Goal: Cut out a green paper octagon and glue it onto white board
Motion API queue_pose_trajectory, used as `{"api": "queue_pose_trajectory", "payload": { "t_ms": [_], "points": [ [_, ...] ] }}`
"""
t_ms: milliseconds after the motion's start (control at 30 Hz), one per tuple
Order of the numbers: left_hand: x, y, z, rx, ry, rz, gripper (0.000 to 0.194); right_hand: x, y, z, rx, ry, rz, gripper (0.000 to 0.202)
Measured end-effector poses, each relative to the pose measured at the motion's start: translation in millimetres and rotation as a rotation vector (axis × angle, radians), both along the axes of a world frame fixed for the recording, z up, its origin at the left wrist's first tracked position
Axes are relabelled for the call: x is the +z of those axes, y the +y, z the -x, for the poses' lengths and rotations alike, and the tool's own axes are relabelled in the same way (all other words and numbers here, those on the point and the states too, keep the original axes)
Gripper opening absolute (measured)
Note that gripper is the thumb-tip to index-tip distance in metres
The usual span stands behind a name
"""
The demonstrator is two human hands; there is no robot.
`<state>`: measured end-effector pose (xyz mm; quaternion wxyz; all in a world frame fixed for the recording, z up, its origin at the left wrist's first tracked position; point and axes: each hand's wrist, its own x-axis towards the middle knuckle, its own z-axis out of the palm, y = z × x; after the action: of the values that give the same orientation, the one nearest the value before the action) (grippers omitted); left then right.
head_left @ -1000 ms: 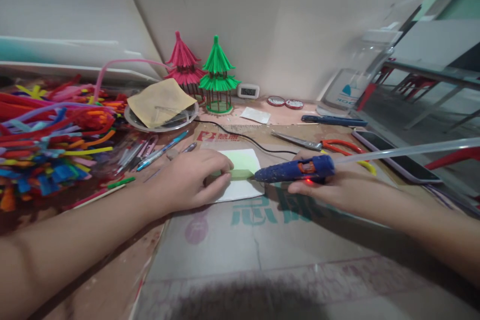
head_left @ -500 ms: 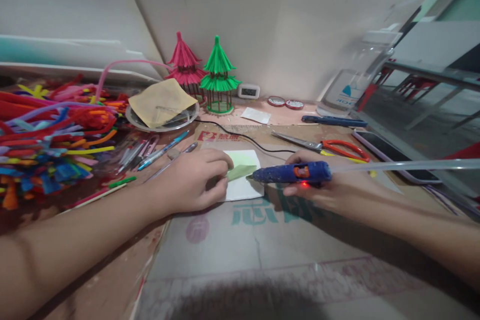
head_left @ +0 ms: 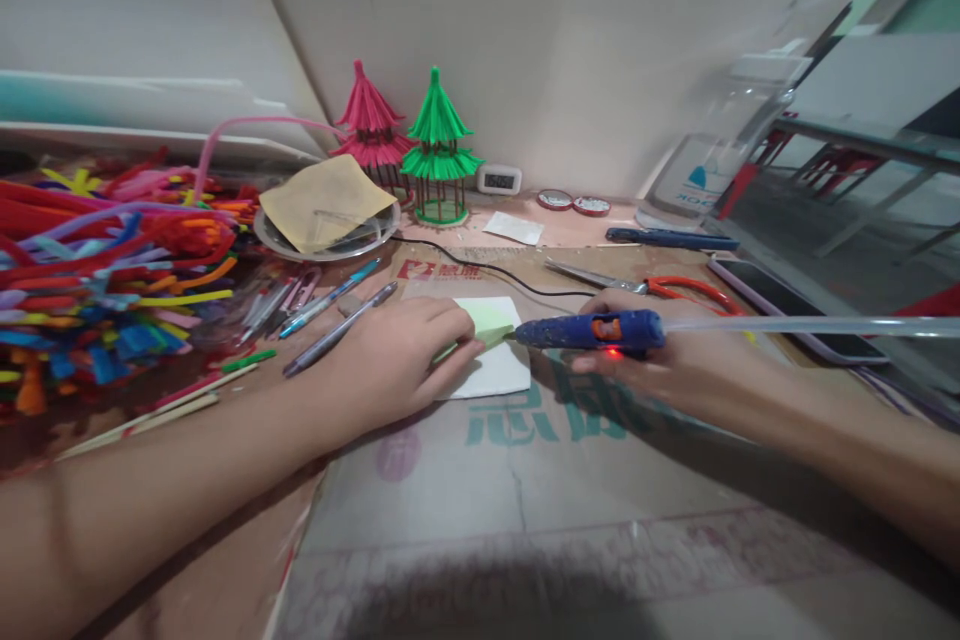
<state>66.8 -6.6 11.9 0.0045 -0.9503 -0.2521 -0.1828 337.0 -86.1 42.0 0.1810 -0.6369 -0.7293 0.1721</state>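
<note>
My right hand (head_left: pixel 660 360) is closed around a blue hot glue gun (head_left: pixel 577 330), its red light lit and a clear glue stick (head_left: pixel 787 326) running out of the back. The nozzle points left, at the edge of a folded piece of light green paper (head_left: pixel 491 332). That paper lies over a white square sheet (head_left: pixel 499 378) on flattened cardboard (head_left: pixel 480 500). My left hand (head_left: pixel 409 355) pinches the left part of the green paper between thumb and fingers, over the sheet's left side. Its palm side is hidden.
Colourful pipe cleaners (head_left: pixel 112 280) are heaped at left, near several pens (head_left: pixel 337 330). Behind stand a pink pagoda (head_left: pixel 367 120), a green pagoda (head_left: pixel 441 150) and a small clock (head_left: pixel 499 181). Scissors (head_left: pixel 675 290), a phone (head_left: pixel 795 310) and a clear bottle (head_left: pixel 712 140) are at right.
My left thumb and fingers have closed on the green paper's edge and tilted it. The glue gun's tip has shifted slightly right and up, meeting the paper's edge.
</note>
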Motion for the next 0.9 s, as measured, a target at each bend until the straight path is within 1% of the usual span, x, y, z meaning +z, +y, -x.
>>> {"api": "queue_pose_trajectory", "payload": {
  "t_ms": [67,133,233,333,400,467,600,700,900],
  "points": [
    [-0.6,0.6,0.1,-0.007,-0.011,0.013,0.026,-0.2,2.0,-2.5,0.007,-0.034,-0.028,0.028],
    [-2.1,2.8,1.2,-0.004,-0.023,0.060,0.025,-2.7,5.4,-6.7,0.005,-0.048,-0.033,0.029],
    [-4.6,6.1,2.8,0.013,-0.042,0.124,0.023,-10.1,10.5,-13.3,0.012,-0.011,-0.028,0.035],
    [-6.0,7.7,3.9,0.013,-0.069,0.140,0.021,-15.6,11.1,-14.3,0.002,0.040,0.000,0.039],
    [-6.4,8.2,4.4,0.000,-0.091,0.136,0.020,-15.0,7.9,-10.2,-0.013,0.065,0.023,0.039],
    [-6.5,8.3,4.8,-0.020,-0.117,0.140,0.020,-11.5,3.2,-4.3,0.003,0.081,0.029,0.035],
    [-6.7,7.9,5.1,-0.098,-0.180,0.194,0.019,-4.9,-5.2,4.8,0.105,0.136,0.022,0.030],
    [-7.2,7.7,4.6,-0.168,-0.192,0.214,0.019,-4.5,-8.6,7.1,0.146,0.172,0.043,0.029],
    [-7.6,8.0,2.2,-0.170,-0.203,0.215,0.019,-8.0,-8.9,11.9,0.114,0.125,0.075,0.027]
  ]
}}
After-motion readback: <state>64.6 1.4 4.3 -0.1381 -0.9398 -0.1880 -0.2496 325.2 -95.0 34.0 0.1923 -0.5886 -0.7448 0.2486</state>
